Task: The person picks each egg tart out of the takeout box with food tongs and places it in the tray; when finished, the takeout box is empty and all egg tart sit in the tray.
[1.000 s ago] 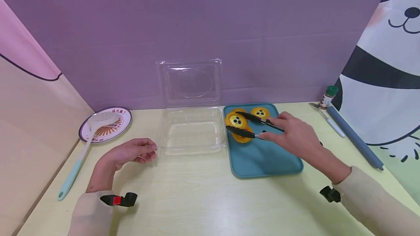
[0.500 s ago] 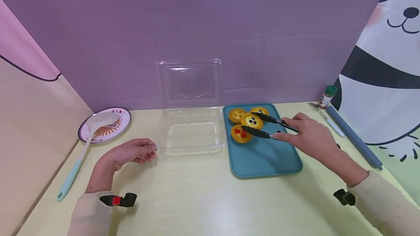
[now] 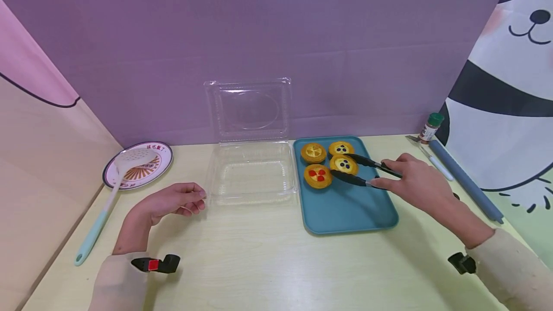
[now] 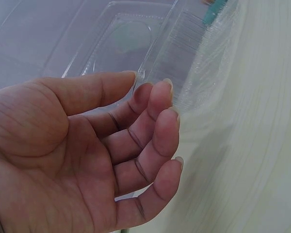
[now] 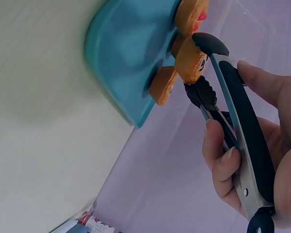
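My right hand grips a pair of black-and-steel tongs. Their black tips stand on either side of a blueberry-topped tart, above the blue tray. Three more tarts are on that tray: one with red pieces, one with a pale star-like top, and another with blueberries. My left hand holds nothing, its fingers loosely curled palm-up in the left wrist view. Its fingertips are right by the near-left corner of a clear plastic clamshell box, whose lid stands up.
On the left, a white skimmer with a mint handle leans on a patterned plate. At the right edge are a green-capped jar, a white-handled knife and a blue-grey roll. A purple backdrop stands behind the table.
The tongs have carried the blueberry tart rightwards across the tray from over the left tarts, uncovering the star-topped and red-topped ones. My left hand has stayed put.
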A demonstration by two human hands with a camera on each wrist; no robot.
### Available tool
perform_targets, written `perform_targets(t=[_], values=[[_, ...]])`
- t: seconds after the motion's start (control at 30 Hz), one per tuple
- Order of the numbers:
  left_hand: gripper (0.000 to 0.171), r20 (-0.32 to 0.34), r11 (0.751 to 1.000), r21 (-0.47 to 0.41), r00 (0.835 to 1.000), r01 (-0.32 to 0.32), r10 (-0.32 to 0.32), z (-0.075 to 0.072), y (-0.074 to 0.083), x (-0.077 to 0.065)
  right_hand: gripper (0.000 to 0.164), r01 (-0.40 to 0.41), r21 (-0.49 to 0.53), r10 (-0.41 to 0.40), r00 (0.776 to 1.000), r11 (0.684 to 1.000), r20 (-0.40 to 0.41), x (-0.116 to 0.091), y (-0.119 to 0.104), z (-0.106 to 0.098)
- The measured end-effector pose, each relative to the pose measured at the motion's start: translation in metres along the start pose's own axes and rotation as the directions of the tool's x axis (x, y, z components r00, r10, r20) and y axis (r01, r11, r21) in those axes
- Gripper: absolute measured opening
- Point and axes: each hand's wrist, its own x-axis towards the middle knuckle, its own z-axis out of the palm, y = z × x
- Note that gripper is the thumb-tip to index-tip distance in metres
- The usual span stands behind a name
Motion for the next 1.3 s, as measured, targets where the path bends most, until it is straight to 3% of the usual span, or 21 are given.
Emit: perform_targets(t=[0.4,1.3], values=[[0.034,-0.001,1.0,0.003,1.0,0.001,-0.001,0.0,0.0,0.0,0.073,-0.021,-0.05,0.024,0.998,0.999,0.06,0.004,0.005,0.006],[0.036,-0.026,1.0,-0.008,1.0,0.001,-0.001,0.0,0.0,0.0,0.07,-0.001,-0.048,0.005,0.997,0.999,0.083,0.009,0.006,0.011]])
